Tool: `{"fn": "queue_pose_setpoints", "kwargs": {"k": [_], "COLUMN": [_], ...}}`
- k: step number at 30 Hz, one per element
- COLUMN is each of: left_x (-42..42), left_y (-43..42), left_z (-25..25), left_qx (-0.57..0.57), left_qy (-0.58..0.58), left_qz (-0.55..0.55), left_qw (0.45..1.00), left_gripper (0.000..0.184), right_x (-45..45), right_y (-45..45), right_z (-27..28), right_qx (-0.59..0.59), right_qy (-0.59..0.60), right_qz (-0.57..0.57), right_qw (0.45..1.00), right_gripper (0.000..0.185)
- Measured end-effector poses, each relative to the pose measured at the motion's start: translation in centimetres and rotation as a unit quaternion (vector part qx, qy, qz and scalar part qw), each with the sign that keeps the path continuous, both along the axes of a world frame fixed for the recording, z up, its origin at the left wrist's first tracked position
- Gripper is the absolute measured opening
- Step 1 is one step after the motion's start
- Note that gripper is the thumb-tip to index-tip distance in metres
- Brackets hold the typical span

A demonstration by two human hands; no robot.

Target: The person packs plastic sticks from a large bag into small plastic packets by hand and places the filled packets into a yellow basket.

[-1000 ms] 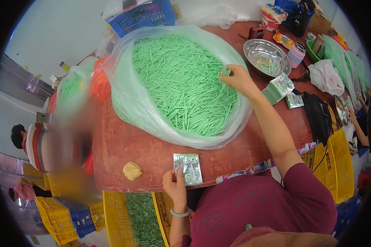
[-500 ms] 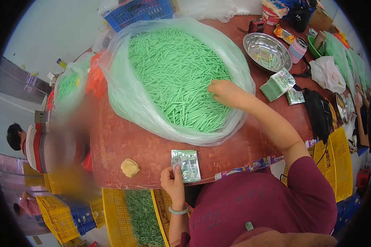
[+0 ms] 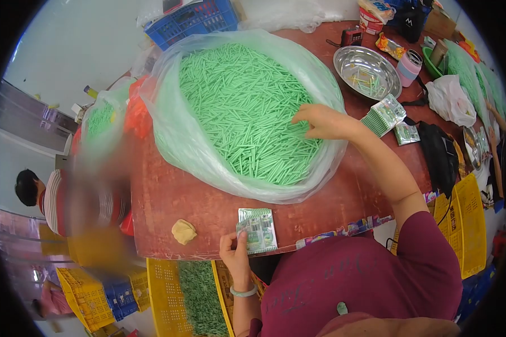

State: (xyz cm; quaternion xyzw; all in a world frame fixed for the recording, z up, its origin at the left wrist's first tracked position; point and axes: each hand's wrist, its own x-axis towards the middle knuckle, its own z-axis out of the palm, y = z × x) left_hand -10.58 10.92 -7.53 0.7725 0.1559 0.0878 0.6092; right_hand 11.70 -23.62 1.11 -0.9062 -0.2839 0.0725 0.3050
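Note:
My left hand (image 3: 236, 255), with a pale bangle at the wrist, grips the left edge of a stack of green-and-silver packets (image 3: 258, 231) at the table's near edge. Thumb and fingers pinch it there. A big clear plastic bag (image 3: 171, 151), rolled open, holds a heap of thin light-green sticks (image 3: 247, 112). Over the right side of this heap is my right hand (image 3: 326, 122), its fingers bent downward and apart, with nothing visible between them. A yellowish lump (image 3: 183, 231) lies left of the packets.
Right of the bag are a steel bowl (image 3: 367, 72) with a few sticks, more packets (image 3: 385, 115), a pink jar (image 3: 409, 67) and a black bag (image 3: 438, 157). Yellow crates (image 3: 166, 295) stand below the table edge. Another person (image 3: 53, 196) is at far left.
My right hand has lifted slightly from the heap and moved a little right, its fingers spreading. My left hand stays on the packets. The whole view has shifted slightly.

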Motion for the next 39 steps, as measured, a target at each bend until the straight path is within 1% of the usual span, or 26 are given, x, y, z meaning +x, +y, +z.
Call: {"fn": "queue_pose_setpoints", "kwargs": {"k": [1,3,4,5,6,7,8,9,11,12,13,15,16,20,22,26,28,29,31,32,33,34,36,37,38,39], "left_x": [-0.1,0.0,-0.1,-0.1,-0.2,-0.4,-0.4,-0.3,0.2,0.4,0.7,1.1,1.2,1.3,1.5,2.1,2.3,2.3,2.5,2.5,2.7,2.7,2.8,3.0,3.0,2.9], "left_y": [0.4,0.7,0.6,0.6,0.6,0.7,0.8,0.9,0.9,0.6,0.3,-0.3,-0.3,-0.2,-0.3,-1.8,-1.9,-1.9,-2.1,-2.5,-2.6,-2.6,-2.9,-3.2,-3.6,-3.7], "left_z": [0.2,0.8,1.4,1.9,2.6,3.3,3.7,3.5,2.9,3.4,3.7,4.1,3.8,3.7,3.6,5.0,5.2,5.1,4.8,5.1,5.0,4.8,4.8,5.1,5.3,5.4], "left_qx": [-0.01,-0.009,-0.034,-0.059,-0.056,-0.134,-0.211,-0.207,-0.395,-0.435,-0.434,-0.477,-0.476,-0.492,-0.509,-0.543,-0.556,-0.555,-0.537,-0.531,-0.532,-0.512,-0.495,-0.485,-0.476,-0.478], "left_qy": [-0.01,-0.013,-0.016,-0.019,-0.022,-0.013,-0.003,-0.004,-0.03,-0.019,-0.018,0.041,0.051,0.079,0.078,0.082,0.096,0.092,0.056,0.066,0.065,0.064,0.065,0.059,0.055,0.061], "left_qz": [-0.009,-0.018,-0.021,-0.023,-0.023,-0.03,-0.037,-0.036,-0.027,-0.043,-0.042,-0.037,-0.059,-0.078,-0.104,-0.094,-0.105,-0.105,-0.16,-0.141,-0.142,-0.146,-0.149,-0.15,-0.151,-0.149], "left_qw": [1.0,1.0,0.999,0.998,0.998,0.99,0.977,0.978,0.918,0.899,0.9,0.877,0.876,0.863,0.851,0.831,0.819,0.82,0.826,0.833,0.832,0.844,0.854,0.859,0.865,0.863], "left_gripper": [0.012,0.01,0.009,0.007,0.007,0.005,0.003,0.003,0.007,0.014,0.014,0.019,0.023,0.024,0.026,0.026,0.027,0.027,0.028,0.026,0.026,0.027,0.028,0.022,0.017,0.017], "right_x": [0.0,-0.1,-0.3,-0.4,-0.5,-0.5,-0.6,-0.7,-0.7,-0.5,-0.4,-0.1,0.0,0.1,0.2,0.6,0.7,0.7,0.6,0.7,0.9,1.1,1.4,1.4,1.4,1.1], "right_y": [0.0,0.3,0.6,0.9,1.4,1.7,1.9,2.1,2.2,2.0,1.9,1.6,1.4,1.1,0.8,0.4,0.1,0.0,-0.3,-0.5,-0.6,-0.7,-1.0,-1.2,-1.4,-1.3], "right_z": [-0.4,-1.3,-1.5,-1.5,-1.4,-1.3,-1.3,-1.3,-1.4,-1.6,-1.9,-2.4,-2.6,-2.8,-2.8,-2.8,-2.9,-2.9,-2.9,-3.2,-3.8,-4.2,-4.6,-4.6,-4.6,-3.8], "right_qx": [-0.033,-0.031,-0.03,-0.027,-0.04,-0.051,-0.048,-0.043,-0.035,-0.034,-0.032,-0.027,-0.024,-0.001,0.019,0.031,0.086,0.086,0.129,0.128,0.118,0.107,0.083,0.06,0.057,0.049], "right_qy": [-0.004,-0.03,-0.053,-0.057,-0.03,-0.002,-0.004,-0.011,-0.016,-0.017,-0.018,-0.021,-0.024,-0.017,0.002,0.021,0.044,0.042,0.033,0.032,-0.014,-0.059,-0.078,-0.097,-0.093,-0.072], "right_qz": [0.001,0.019,0.036,0.037,0.017,-0.002,-0.001,-0.002,-0.001,-0.003,-0.005,0.007,0.017,0.018,0.007,-0.001,-0.021,-0.019,-0.07,-0.07,-0.085,-0.099,-0.095,-0.091,-0.092,-0.106], "right_qw": [0.999,0.999,0.998,0.997,0.999,0.999,0.999,0.999,0.999,0.999,0.999,0.999,0.999,1.0,1.0,0.999,0.995,0.995,0.989,0.989,0.989,0.988,0.989,0.989,0.99,0.991], "right_gripper": [0.052,0.05,0.048,0.048,0.042,0.037,0.037,0.034,0.031,0.032,0.032,0.031,0.031,0.031,0.033,0.037,0.036,0.036,0.035,0.035,0.034,0.034,0.032,0.031,0.031,0.03]}}
